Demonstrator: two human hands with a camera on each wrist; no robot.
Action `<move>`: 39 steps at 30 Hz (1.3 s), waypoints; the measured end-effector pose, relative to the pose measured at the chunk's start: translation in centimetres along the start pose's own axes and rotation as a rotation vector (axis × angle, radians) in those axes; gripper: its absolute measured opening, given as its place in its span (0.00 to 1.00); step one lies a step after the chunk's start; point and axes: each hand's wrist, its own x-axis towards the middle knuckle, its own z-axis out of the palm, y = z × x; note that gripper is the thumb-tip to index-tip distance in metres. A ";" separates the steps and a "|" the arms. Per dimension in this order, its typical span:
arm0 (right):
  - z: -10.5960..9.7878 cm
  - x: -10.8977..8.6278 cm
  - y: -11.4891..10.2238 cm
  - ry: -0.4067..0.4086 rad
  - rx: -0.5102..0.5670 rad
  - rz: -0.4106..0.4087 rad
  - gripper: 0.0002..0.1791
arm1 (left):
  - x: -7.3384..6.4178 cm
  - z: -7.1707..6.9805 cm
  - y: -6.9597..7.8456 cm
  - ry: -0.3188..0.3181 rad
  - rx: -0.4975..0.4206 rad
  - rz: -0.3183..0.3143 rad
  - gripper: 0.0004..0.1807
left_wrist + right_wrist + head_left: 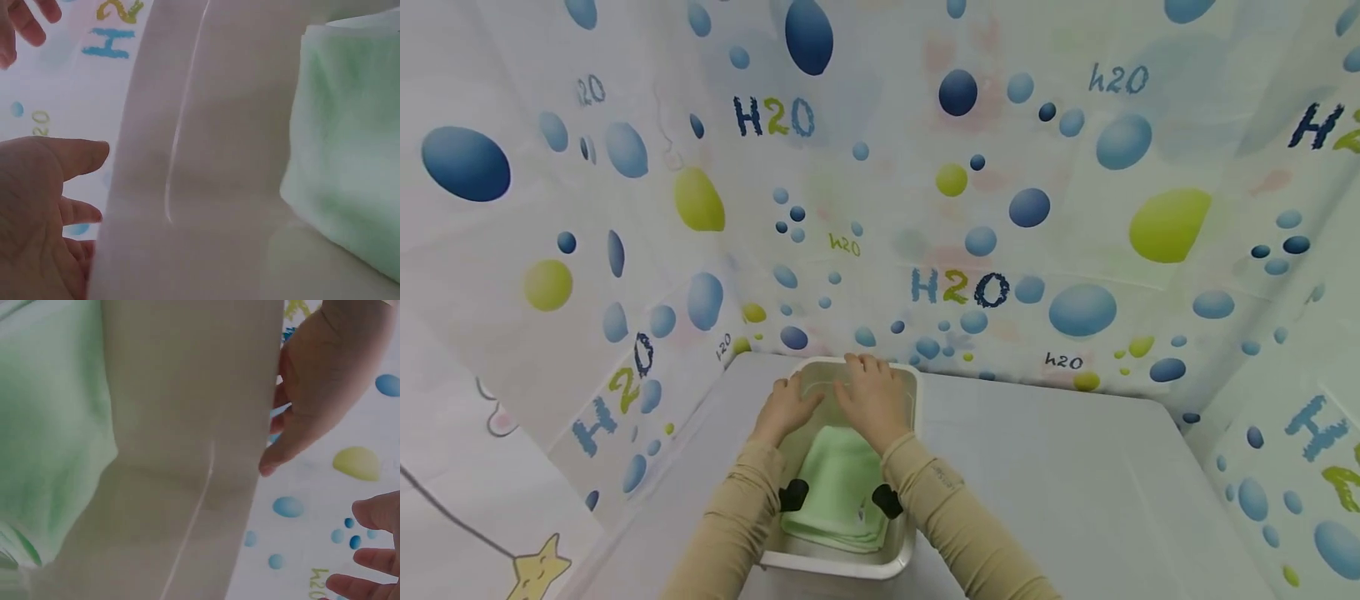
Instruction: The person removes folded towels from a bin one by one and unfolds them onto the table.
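A light green folded cloth (838, 487) lies in a white rectangular plastic tub (835, 569). Over the tub's far left part hovers my left hand (786, 410), its thumb pointing toward the middle. My right hand (874, 398) is beside it, with fingertips (867, 362) right at the far rim. Neither hand holds anything, and the cloth lies nearer to me than both. In the left wrist view, the left hand (28, 212) overlaps the tub's edge, fingers relaxed. The right wrist view has the right hand (378, 550) with spread fingers and the left hand (337, 375) above it.
The tub stands on a white table (1060, 483), near its far left side. A white curtain (880, 192) printed with blue and green drops and H2O lettering surrounds the table at the back and sides. Small black devices (887, 501) sit under both wrists.
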 end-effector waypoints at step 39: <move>8.3 -0.7 -0.2 -0.262 0.130 0.111 0.38 | 0.9 0.0 -1.8 -0.014 -0.263 -0.214 0.51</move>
